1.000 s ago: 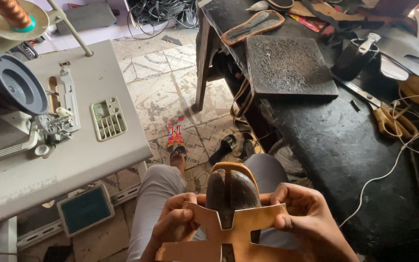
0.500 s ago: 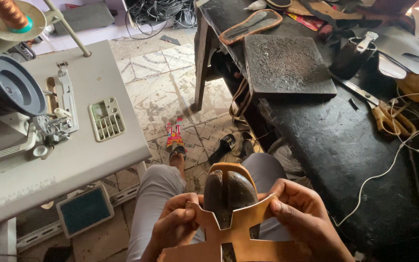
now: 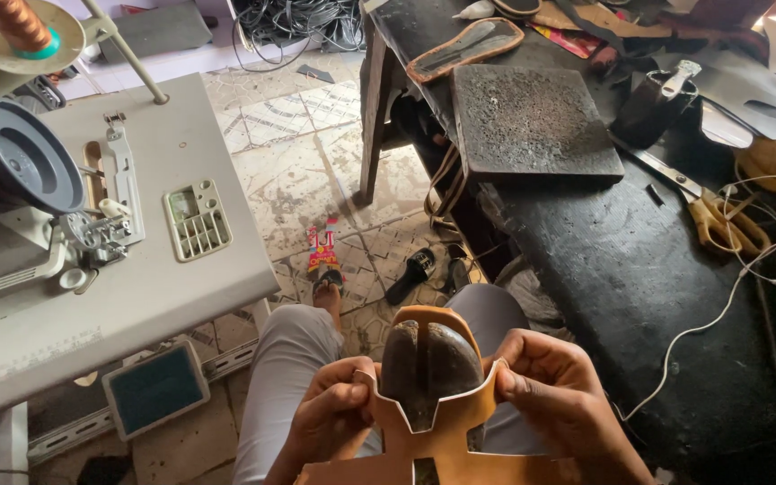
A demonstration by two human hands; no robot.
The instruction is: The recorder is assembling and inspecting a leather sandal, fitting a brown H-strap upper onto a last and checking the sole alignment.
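I keep both hands, left hand (image 3: 334,418) and right hand (image 3: 554,395), pinched on the tan leather upper (image 3: 433,449), pulling evenly over the dark last (image 3: 430,364)

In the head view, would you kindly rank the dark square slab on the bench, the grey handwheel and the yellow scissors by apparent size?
1. Dark square slab, clearly largest.
2. Grey handwheel.
3. Yellow scissors, smallest.
The handwheel is seen at an angle and cut by the frame edge, so its rank over the scissors is less sure.

tan leather piece (image 3: 433,440), black workbench (image 3: 639,260)
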